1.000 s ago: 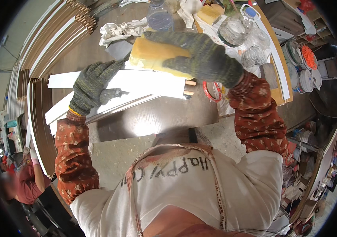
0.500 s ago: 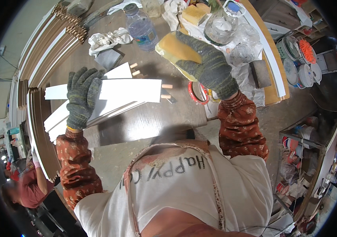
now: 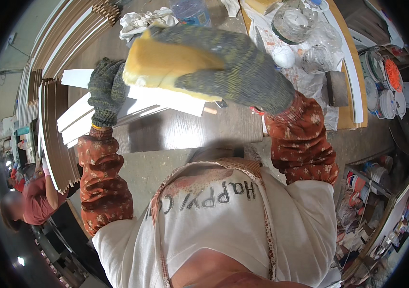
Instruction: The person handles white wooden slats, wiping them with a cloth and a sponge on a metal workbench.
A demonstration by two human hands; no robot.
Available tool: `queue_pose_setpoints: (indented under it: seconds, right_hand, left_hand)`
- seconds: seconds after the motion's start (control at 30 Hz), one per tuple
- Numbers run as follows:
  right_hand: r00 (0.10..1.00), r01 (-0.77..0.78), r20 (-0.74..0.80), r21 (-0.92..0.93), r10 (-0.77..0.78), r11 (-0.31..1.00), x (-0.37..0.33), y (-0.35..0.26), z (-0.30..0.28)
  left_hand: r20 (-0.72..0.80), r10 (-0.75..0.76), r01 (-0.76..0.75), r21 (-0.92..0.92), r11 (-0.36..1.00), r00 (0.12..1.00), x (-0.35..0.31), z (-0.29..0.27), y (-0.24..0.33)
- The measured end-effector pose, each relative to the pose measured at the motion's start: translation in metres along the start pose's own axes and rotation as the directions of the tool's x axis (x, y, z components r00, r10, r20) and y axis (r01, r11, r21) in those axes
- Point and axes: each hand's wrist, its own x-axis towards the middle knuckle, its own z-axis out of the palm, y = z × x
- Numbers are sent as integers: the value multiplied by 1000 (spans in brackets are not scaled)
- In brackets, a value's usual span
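Note:
My left hand (image 3: 104, 91), in a dark green knit glove, is closed around a white board (image 3: 76, 78) near its left end. My right hand (image 3: 247, 67), gloved alike, grips a thick yellow sponge (image 3: 166, 62) with fingers over the top and thumb below. The sponge hangs low over the right part of the board and hides most of it; whether it touches the surface I cannot tell. More white boards (image 3: 77, 120) lie slanted underneath on the brown table (image 3: 190, 127). A wooden dowel (image 3: 210, 110) sticks out at their right end.
Stacked boards (image 3: 54, 129) line the table's left side. A crumpled cloth (image 3: 142, 21) and a plastic bottle (image 3: 190, 12) stand at the back. To the right are a clear jug (image 3: 293, 21) and a dark block (image 3: 336, 89). A person (image 3: 41, 201) works at far left.
My right hand has swung left with the sponge, from beside the boards to over them. My left hand's fingers have curled from lying flat to wrapping the board.

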Motion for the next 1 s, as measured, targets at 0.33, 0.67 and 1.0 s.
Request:
queue_pose_setpoints:
  seconds: [0.33,0.67,1.0]
  right_hand:
    - [998,40,54,-510,-15,859,41,-6,2]
    - [990,-119,-56,161,129,980,31,15,21]
    - [972,194,-23,-471,-232,860,22,9,25]
  left_hand:
    - [-123,-6,7,2,1000,992,-19,7,-28]
    - [57,-108,106,44,993,992,-11,-7,-15]
    - [78,-48,45,39,998,996,-16,-6,-22]
